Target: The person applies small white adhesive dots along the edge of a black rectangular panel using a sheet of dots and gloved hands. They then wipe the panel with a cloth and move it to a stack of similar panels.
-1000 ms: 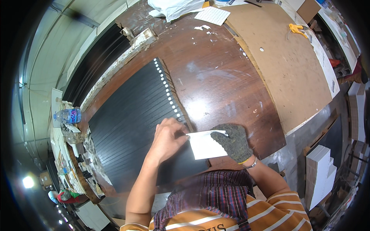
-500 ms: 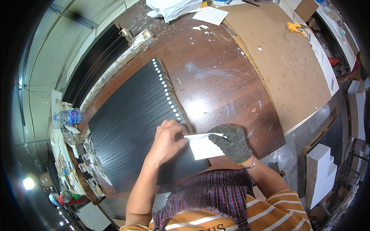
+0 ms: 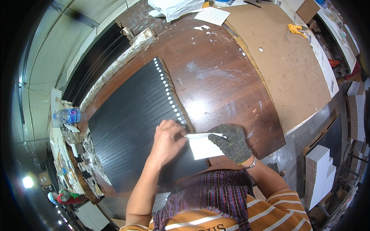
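Dark, narrow boards [image 3: 127,111] lie side by side on the brown table, and a row of white round stickers [image 3: 167,93] runs along their right ends. My left hand [image 3: 167,141], bare, rests over the nearer boards with thumb and fingers pinched together. Its fingertips meet the left corner of a white sheet [image 3: 204,148]; whether they grip the sheet or a small sticker is hidden. On the right, my right hand [image 3: 232,144] wears a dark grey glove and is closed on that sheet, whose upper edge is folded over.
Brown cardboard [image 3: 281,61] covers the table's right side, with yellow-handled pliers [image 3: 296,29] on it. A dotted white sheet [image 3: 212,15] and white plastic bag [image 3: 173,8] lie at the far edge. A water bottle [image 3: 67,116] stands left; stacked white panels [image 3: 319,173] stand lower right.
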Tool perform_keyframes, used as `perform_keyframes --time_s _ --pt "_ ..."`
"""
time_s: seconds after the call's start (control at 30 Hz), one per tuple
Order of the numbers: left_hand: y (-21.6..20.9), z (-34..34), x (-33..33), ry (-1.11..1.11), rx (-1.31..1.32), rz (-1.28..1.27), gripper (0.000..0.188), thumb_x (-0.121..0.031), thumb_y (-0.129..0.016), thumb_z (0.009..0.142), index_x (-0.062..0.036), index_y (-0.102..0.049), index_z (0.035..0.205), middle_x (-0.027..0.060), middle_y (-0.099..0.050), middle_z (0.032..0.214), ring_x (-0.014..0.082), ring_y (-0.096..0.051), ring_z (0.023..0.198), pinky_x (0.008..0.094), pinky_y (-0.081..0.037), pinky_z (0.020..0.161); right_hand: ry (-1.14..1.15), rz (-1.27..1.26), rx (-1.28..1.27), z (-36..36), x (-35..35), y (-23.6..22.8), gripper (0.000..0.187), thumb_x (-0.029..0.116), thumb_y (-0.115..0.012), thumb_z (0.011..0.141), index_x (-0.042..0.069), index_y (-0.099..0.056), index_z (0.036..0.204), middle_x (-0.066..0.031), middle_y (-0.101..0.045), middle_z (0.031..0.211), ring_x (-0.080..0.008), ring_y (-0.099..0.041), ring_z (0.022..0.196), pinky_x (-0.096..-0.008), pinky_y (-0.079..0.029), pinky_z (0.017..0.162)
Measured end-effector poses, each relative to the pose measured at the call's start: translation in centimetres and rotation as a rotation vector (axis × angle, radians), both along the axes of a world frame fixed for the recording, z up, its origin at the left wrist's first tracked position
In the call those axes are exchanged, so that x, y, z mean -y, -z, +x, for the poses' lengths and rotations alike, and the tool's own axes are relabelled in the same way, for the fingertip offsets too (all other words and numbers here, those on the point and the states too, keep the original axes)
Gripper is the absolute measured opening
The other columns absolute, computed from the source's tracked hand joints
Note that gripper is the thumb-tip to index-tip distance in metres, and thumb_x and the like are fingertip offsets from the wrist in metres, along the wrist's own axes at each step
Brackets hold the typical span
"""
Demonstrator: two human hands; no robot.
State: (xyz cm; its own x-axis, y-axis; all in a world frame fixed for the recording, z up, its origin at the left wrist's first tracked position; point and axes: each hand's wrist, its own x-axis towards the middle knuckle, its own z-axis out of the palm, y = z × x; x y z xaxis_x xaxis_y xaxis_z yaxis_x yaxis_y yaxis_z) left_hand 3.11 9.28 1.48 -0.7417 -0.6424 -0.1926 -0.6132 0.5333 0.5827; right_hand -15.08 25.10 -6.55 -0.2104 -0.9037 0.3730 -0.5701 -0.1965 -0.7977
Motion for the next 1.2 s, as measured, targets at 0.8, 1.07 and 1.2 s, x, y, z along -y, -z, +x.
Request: perform_keyframes --time_s 0.8,1.07,1.2 --pt "1.2 0.1 1.3 -0.021 0.105 0.106 0.009 -0.011 -0.07 0.079 -0.0035 -0.071 0.084 0.0095 -0.066 0.092 0.0282 -0.057 0.096 0.0416 -0.042 0.09 0.214 0.405 0.527 -0.6 -1.5 -0.7 0.017 0.014 -0.077 0.089 -0.001 -0.075 0.095 -0.0087 -0.069 0.074 -0.0111 -0.06 0.061 -0.0297 -0.048 0.056" --pt "1.6 -1.0 1.2 -0.054 0.212 -0.059 0.01 -0.011 -0.075 0.078 -0.003 -0.073 0.082 0.0092 -0.066 0.088 0.028 -0.058 0.093 0.0395 -0.041 0.089 0.191 0.321 0.355 -0.9 -1.9 0.5 0.02 0.019 -0.077 0.09 0.0 -0.075 0.093 -0.0098 -0.069 0.072 -0.0167 -0.061 0.059 -0.0326 -0.049 0.057" --pt "0.7 -0.5 1.2 -0.114 0.183 -0.039 0.013 -0.014 -0.077 0.08 -0.0021 -0.074 0.085 0.0099 -0.067 0.092 0.0283 -0.06 0.096 0.0408 -0.043 0.089 0.222 0.232 0.332 -0.4 -1.2 0.4 0.02 0.019 -0.077 0.09 0.0 -0.075 0.095 -0.0085 -0.069 0.07 -0.0153 -0.063 0.061 -0.0298 -0.051 0.059"
